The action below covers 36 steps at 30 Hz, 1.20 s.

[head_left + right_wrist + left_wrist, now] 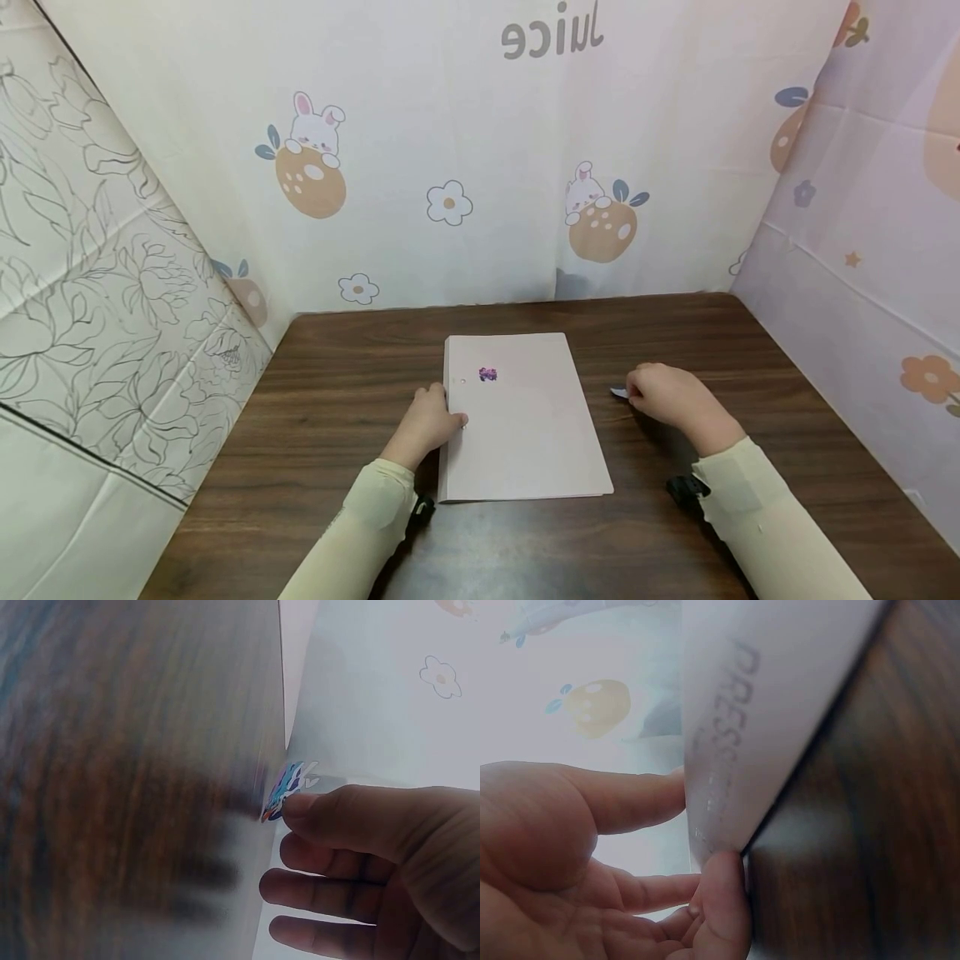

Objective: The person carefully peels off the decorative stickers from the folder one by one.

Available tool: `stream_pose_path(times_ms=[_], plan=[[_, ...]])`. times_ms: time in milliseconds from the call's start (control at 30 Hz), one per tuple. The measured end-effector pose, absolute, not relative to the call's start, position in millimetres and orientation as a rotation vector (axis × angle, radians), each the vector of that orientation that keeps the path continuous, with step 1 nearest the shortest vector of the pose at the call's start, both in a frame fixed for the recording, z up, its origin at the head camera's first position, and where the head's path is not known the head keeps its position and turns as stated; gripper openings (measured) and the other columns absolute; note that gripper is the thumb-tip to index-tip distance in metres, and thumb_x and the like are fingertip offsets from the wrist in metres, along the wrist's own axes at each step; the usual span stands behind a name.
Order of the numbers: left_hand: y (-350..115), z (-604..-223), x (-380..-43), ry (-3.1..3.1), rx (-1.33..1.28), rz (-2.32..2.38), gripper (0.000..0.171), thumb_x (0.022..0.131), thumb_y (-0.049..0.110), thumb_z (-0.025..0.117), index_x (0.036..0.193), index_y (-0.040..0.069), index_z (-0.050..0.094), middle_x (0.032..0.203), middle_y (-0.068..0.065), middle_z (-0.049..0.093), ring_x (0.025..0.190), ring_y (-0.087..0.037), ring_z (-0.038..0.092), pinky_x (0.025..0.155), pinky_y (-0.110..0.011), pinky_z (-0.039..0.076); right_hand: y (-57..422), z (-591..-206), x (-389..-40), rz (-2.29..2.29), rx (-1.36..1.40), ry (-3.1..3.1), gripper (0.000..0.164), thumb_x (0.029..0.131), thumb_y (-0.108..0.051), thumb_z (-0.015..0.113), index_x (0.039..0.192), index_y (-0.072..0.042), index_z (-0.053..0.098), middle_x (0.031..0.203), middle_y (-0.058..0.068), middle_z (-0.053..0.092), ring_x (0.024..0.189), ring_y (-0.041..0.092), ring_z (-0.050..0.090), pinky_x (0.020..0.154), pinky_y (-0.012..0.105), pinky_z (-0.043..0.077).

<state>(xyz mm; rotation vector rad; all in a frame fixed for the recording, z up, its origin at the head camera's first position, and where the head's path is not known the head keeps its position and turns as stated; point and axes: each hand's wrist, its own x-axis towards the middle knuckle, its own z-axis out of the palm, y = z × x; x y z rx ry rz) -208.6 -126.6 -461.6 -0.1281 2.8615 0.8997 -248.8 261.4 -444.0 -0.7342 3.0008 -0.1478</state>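
Note:
A white binder (528, 433) lies closed on the wooden table. A small purple sticker (487, 374) sits on the upper left of its cover. My left hand (429, 423) grips the binder's left edge, thumb on the cover and fingers against the spine (727, 727), which bears printed letters. Right of the binder, just above the table, my right hand (663, 396) pinches a small multicoloured sticker (283, 791) between thumb and forefinger. Part of that sticker is hidden by the thumb. In the right wrist view the other fingers (322, 892) are loosely bent and hold nothing.
The dark wood table (337, 375) extends on both sides of the binder. A printed curtain (450, 125) hangs behind its far edge, with more patterned cloth at left and right. Each wrist wears a dark strapped device (686, 493).

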Motion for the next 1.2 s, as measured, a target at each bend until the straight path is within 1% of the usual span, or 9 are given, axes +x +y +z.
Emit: stream_pose_path(times_ms=[300,633,833,967,1200], plan=[[-126.9,-462.9,-209.4,2.860,-0.129,0.905,0.066,0.090,0.027,0.079,0.138,-0.009,0.051,0.126,-0.030,0.055,0.108,-0.038,0.063,0.092,-0.052,0.055,261.6,-444.0,-248.1,-0.173,-0.709,2.965,0.005,0.093,-0.006,0.070,0.088,-0.008,0.072,0.082,0.000,0.064,0.064,0.011,0.051,0.059,0.032,0.048],[-126.8,-463.7,-209.6,2.858,-0.130,0.901,0.067,0.090,0.027,0.079,0.139,-0.010,0.050,0.126,-0.030,0.055,0.108,-0.037,0.063,0.092,-0.051,0.055,262.0,-445.5,-249.7,-0.201,-0.684,2.934,0.009,0.093,-0.005,0.069,0.085,-0.009,0.071,0.077,-0.001,0.063,0.062,0.012,0.050,0.058,0.032,0.045],[-126.6,-461.5,-209.2,2.849,-0.149,0.904,0.068,0.091,0.028,0.078,0.140,-0.008,0.049,0.129,-0.030,0.054,0.109,-0.037,0.063,0.093,-0.051,0.055,262.0,-446.3,-250.4,-0.206,-0.672,2.925,0.010,0.094,-0.005,0.068,0.086,-0.010,0.070,0.078,-0.001,0.063,0.063,0.012,0.050,0.059,0.032,0.045],[-127.0,-462.1,-209.5,2.845,-0.150,0.911,0.067,0.091,0.028,0.078,0.140,-0.008,0.049,0.128,-0.030,0.054,0.108,-0.036,0.063,0.092,-0.051,0.055,261.2,-446.0,-251.3,-0.195,-0.674,2.922,0.008,0.094,-0.006,0.068,0.087,-0.010,0.071,0.080,-0.001,0.065,0.064,0.011,0.052,0.059,0.033,0.048],[-127.7,-462.2,-209.7,2.851,-0.137,0.906,0.069,0.090,0.028,0.079,0.140,-0.009,0.049,0.127,-0.031,0.054,0.107,-0.037,0.063,0.092,-0.052,0.055,260.4,-447.8,-252.4,-0.197,-0.667,2.928,0.010,0.093,-0.006,0.068,0.085,-0.011,0.071,0.078,-0.001,0.064,0.063,0.012,0.051,0.059,0.033,0.047]])
